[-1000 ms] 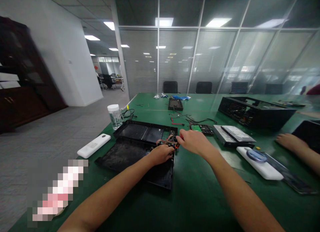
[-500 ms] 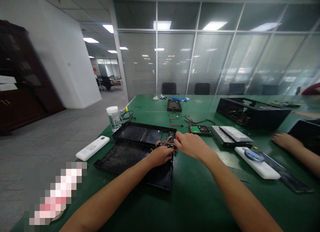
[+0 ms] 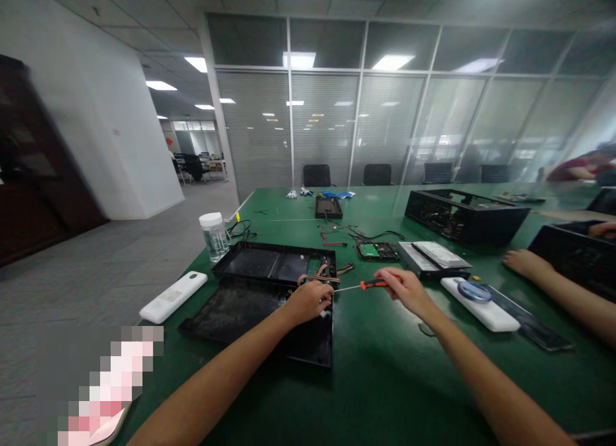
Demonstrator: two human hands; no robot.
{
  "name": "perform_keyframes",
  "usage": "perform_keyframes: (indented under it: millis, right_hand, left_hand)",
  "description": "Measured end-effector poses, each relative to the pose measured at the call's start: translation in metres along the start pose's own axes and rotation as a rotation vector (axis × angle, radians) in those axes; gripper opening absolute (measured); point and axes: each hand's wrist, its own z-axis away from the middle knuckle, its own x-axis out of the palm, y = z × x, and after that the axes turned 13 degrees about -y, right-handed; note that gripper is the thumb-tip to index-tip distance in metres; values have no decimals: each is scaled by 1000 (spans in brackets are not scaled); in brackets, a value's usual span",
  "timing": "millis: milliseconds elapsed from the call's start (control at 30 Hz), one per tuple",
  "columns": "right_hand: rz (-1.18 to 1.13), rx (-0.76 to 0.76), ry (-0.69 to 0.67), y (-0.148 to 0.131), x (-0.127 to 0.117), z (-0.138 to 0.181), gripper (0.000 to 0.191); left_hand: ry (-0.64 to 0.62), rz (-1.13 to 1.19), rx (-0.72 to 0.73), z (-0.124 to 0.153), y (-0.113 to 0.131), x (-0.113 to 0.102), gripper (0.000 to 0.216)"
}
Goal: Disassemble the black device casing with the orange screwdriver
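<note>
An open black plastic case lies on the green table, with a bundle of orange and brown wires at its right edge. My left hand rests closed on the case's right side, just below the wires; what it grips I cannot make out. My right hand is to the right of the case, closed on a small screwdriver with an orange and black handle. Its thin shaft points left toward my left hand.
A white remote-like device and a clear plastic jar sit left of the case. A green circuit board, a silver drive, a white power bank and a black chassis lie to the right. Another person's hand rests at far right.
My right hand has pulled away from the wires to the right, and the screwdriver now shows in it. The left hand stays on the case. The view has shifted a little.
</note>
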Motion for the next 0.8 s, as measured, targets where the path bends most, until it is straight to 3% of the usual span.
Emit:
perform_keyframes:
  millis: [67,133,200,267,400,500,567,667,800]
  right_hand:
    - [-464,36,308,31,-2,10,36]
    - [-819,56,473,50,-2,13,29]
    - [-1000,72,496,56,1,9,26]
    - [-1020,80,440,48,10,5,27]
    - [-729,-6,216,9,48,17,15]
    - [-186,-104,-142,-26,88,48,10]
    - [248,-249,-423,-44,113,69,33]
    - [636,-281,-486,-58,135,91,53]
    - [789,-184,-384,-56,132,107,37]
  left_hand:
    - [-114,56,34,0,-1,-1,13]
    - [-256,98,74,2,0,-2,13]
    - [-339,73,100,4,2,-6,13]
    - [-369,-6,110,7,6,-13,12]
    - [-324,-68,74,14,4,-38,26]
    - [-156,-65,-37,16,-14,-58,32]
    - [-84,-68,-147,16,-33,-67,37]
    - [-180,-77,-245,13,-63,-71,40]
    - [-426,-107,-291,12,-88,-63,34]
